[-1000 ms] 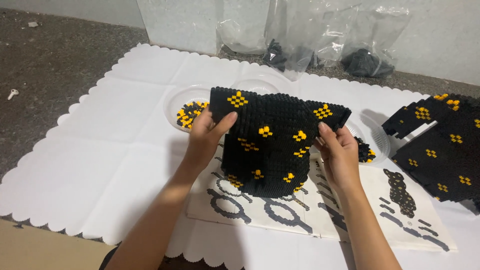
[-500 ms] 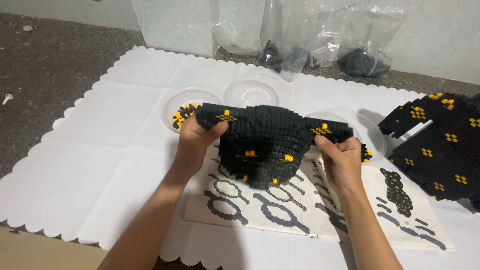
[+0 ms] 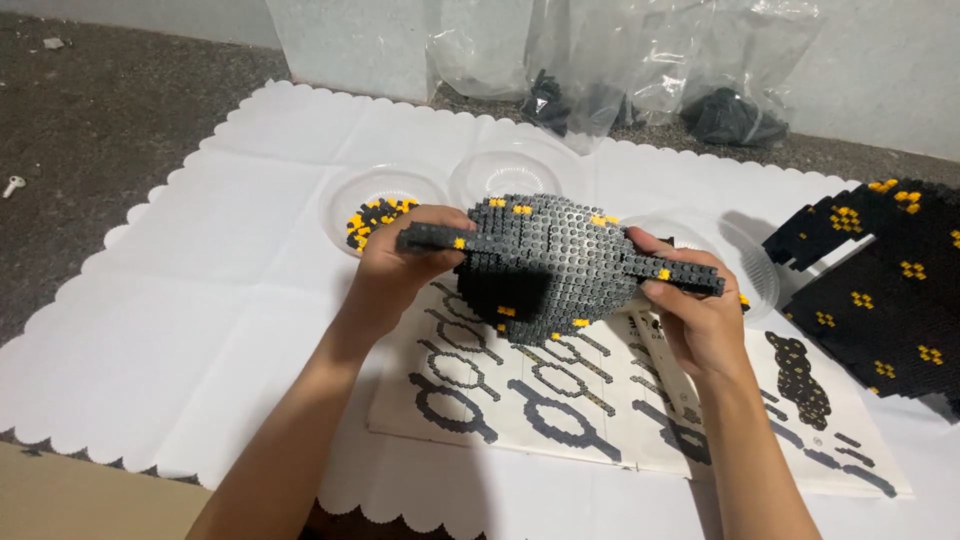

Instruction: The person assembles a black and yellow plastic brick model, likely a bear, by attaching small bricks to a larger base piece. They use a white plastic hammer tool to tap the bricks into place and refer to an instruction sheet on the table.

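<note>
The person holds a big black brick model (image 3: 550, 260) up in the air with both hands, over the open instruction sheet (image 3: 560, 400). The model is made of tiny black bricks with a few yellow ones dotted in. It is tipped nearly flat, so its bumpy face looks up at the head camera.

The left hand (image 3: 395, 270) has its grip closed on the thin arm of bricks that sticks out on the left. The right hand (image 3: 695, 320) has its grip closed on the thin arm that sticks out on the right, thumb on top and the other fingers under.

I think those thin arms are the weak spots. They could snap off if the hands squeeze or bend them. It would be safer to slide the fingers in under the thick round middle and hold the weight there. Turn it slowly, both hands together, and keep it low over the sheet so a loose brick does not fall far.

Behind the model sit clear plastic bowls. One bowl (image 3: 375, 205) has yellow and black bricks in it. Another black and yellow brick piece (image 3: 880, 290) lies off to the right, well apart from the hands. Clear plastic bags (image 3: 600, 70) with dark bricks lie at the back. All of it rests on a white paper cover (image 3: 200, 300) with a wavy edge
</note>
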